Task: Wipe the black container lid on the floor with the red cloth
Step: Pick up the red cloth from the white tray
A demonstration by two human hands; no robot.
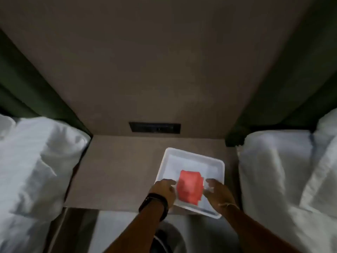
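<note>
the folded red cloth (190, 187) lay in a white square plastic tray (215, 162) on the brown counter (116, 170). left hand (162, 190) and right hand (218, 192) flanked it, fingers (170, 182) loosely curled, touching the tray; whether they pinched anything was unclear.

Bare forearms; black watch (155, 203) left, thin string (228, 205) right.

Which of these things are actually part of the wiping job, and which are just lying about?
Part of the job: red cloth, left hand, right hand.

Just there: white tray under the cloth, pillows either side, black wall panel, watch.
</note>
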